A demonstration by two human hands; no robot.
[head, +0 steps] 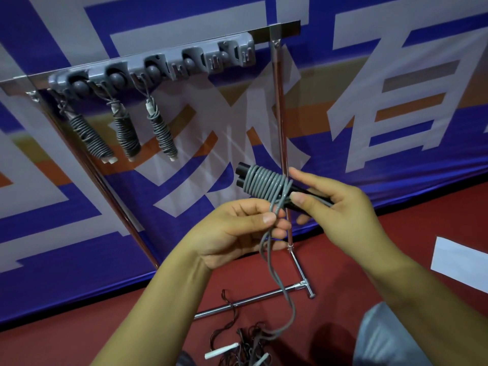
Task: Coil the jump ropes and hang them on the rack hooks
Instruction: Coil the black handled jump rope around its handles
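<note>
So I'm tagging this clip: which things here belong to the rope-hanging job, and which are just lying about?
Job:
- grey rope wound round two black handles, held by right hand
- left hand pinching its loose end
- grey wall rack of hooks
- three coiled grey ropes hanging there
- tangled ropes on the floor

Lying about:
- white sheet on red floor
- blue lettered banner

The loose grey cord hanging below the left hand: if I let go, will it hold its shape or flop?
Likely floppy: the loose grey cord sags in soft curves down to the red floor. The grey coils wound around the black handles could probably loosen, since only the left hand pinches the cord and the right hand grips the handles.
</note>
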